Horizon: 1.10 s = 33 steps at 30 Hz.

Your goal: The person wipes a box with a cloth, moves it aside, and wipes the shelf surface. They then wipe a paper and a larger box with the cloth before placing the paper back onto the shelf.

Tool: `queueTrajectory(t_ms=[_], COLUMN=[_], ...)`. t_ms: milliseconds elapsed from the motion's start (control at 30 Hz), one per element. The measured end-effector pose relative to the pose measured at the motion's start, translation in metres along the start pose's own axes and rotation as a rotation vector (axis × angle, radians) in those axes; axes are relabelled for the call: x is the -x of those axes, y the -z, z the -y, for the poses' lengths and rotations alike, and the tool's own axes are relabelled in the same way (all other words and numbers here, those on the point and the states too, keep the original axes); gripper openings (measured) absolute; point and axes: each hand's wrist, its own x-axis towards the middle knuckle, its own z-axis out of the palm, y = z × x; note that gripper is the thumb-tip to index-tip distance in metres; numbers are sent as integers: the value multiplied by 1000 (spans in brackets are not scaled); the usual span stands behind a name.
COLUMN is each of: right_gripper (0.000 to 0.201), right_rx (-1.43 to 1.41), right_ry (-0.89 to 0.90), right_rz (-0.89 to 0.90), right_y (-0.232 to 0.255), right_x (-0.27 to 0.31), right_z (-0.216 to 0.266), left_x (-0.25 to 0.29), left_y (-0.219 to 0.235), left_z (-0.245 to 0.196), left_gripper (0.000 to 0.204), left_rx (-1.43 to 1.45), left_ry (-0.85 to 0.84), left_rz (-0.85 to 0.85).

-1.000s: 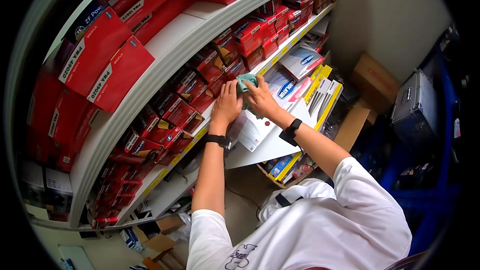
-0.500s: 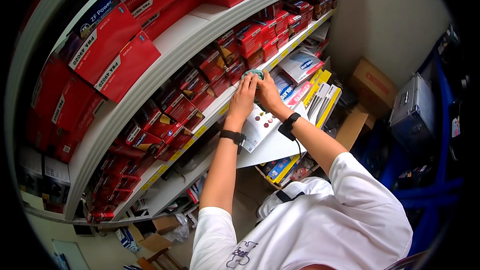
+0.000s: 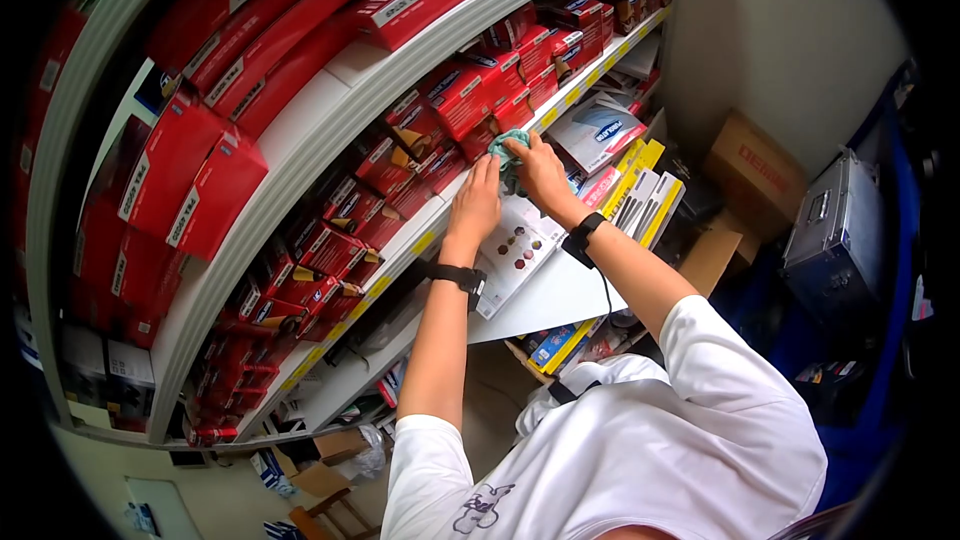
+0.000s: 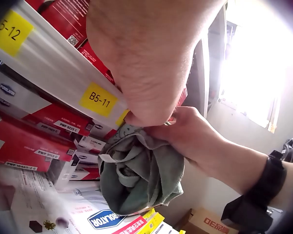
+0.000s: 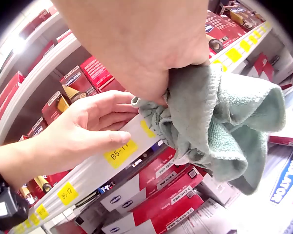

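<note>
A bunched green cloth [image 5: 239, 117] hangs from my right hand [image 3: 543, 178], which grips it by its gathered part at the white shelf's front edge [image 5: 95, 168]. In the left wrist view, loose folds of the cloth [image 4: 141, 170] droop below the right hand [image 4: 190, 129]. My left hand [image 5: 88, 122] lies along the same edge, fingers stretched toward the cloth and thumb over a yellow label [image 5: 121, 153] reading B5-11. From the left wrist view, the left hand's fingers are mostly hidden behind its own palm.
Red boxes [image 3: 385, 165] fill the shelf behind the hands, with larger red boxes [image 3: 220, 190] on the shelf above. Below the edge lie white printed packages [image 3: 598, 130] and a leaflet [image 3: 520, 245]. A cardboard box [image 3: 755, 160] and a metal case [image 3: 830, 220] stand at right.
A second ago the cloth was bunched between both hands; now the right hand holds it and the left lies beside it. The head view has shifted, and more cloth shows than half a second ago.
</note>
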Motion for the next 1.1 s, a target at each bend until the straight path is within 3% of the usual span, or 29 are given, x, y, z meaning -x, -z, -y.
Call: queueTrajectory(t_ms=[167, 333, 400, 600, 700, 1100], right_gripper=[50, 51, 53, 52, 48, 48], right_rx=[-21, -84, -22, -40, -69, -82], right_ry=[81, 20, 24, -30, -8, -76], right_rz=[-100, -68, -128, -121, -184, -224], right_y=[0, 11, 16, 26, 36, 63], right_x=[3, -13, -20, -43, -54, -92], right_z=[-12, -43, -54, -88, -102, -161], left_x=[-10, -21, -23, -29, -31, -28], left_y=[-5, -1, 1, -6, -7, -12], left_z=[-8, -16, -19, -21, -26, -24], left_gripper=[52, 51, 47, 35, 30, 37], left_rx=[-75, -110, -76, -122, -159, -142], left_ry=[-27, -53, 45, 30, 85, 101], left_rz=[-13, 15, 22, -81, -52, -125])
